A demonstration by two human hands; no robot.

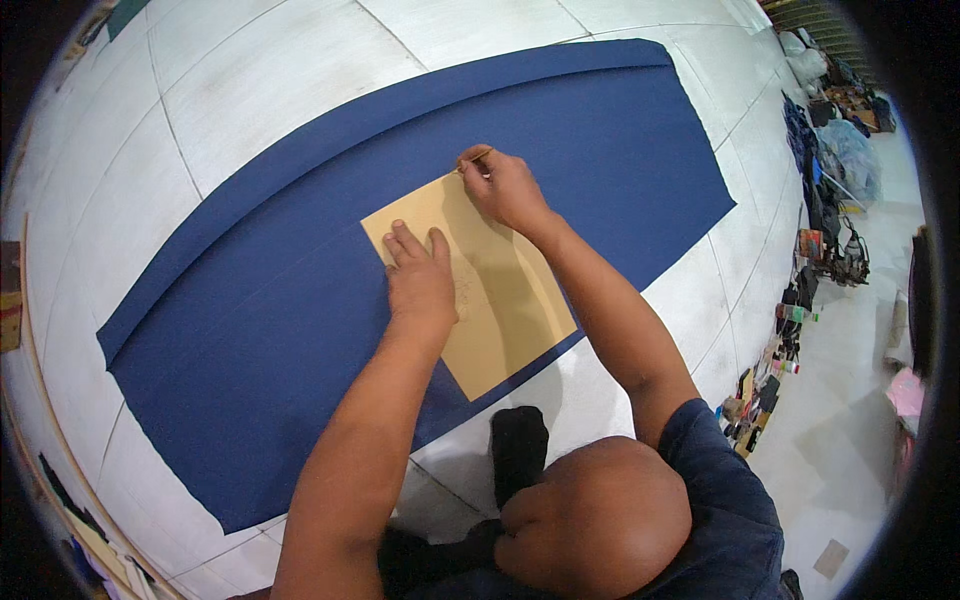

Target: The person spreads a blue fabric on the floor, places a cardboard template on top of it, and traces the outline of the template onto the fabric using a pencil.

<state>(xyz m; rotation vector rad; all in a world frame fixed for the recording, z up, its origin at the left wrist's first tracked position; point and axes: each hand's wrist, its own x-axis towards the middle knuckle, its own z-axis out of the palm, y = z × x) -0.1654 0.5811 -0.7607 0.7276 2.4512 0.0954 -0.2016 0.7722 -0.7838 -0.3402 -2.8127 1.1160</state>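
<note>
A tan rectangular sheet, like card (500,290), lies at a slant on a large dark blue cloth (290,280) spread on the floor. My left hand (421,280) is laid flat on the sheet's left part, fingers apart. At the sheet's far corner, my right hand (503,188) is closed in a pinch. A thin, stick-like end pokes out between its fingers, too small for me to tell its kind. Faint marks show on the sheet beside my left hand.
The cloth's far edge has a long fold (390,115). White tiled floor (270,90) surrounds it. My black-covered foot (519,440) is near the cloth's front edge. Along the right lie tools, bottles and a clear plastic bag (848,160). Long strips run along the left.
</note>
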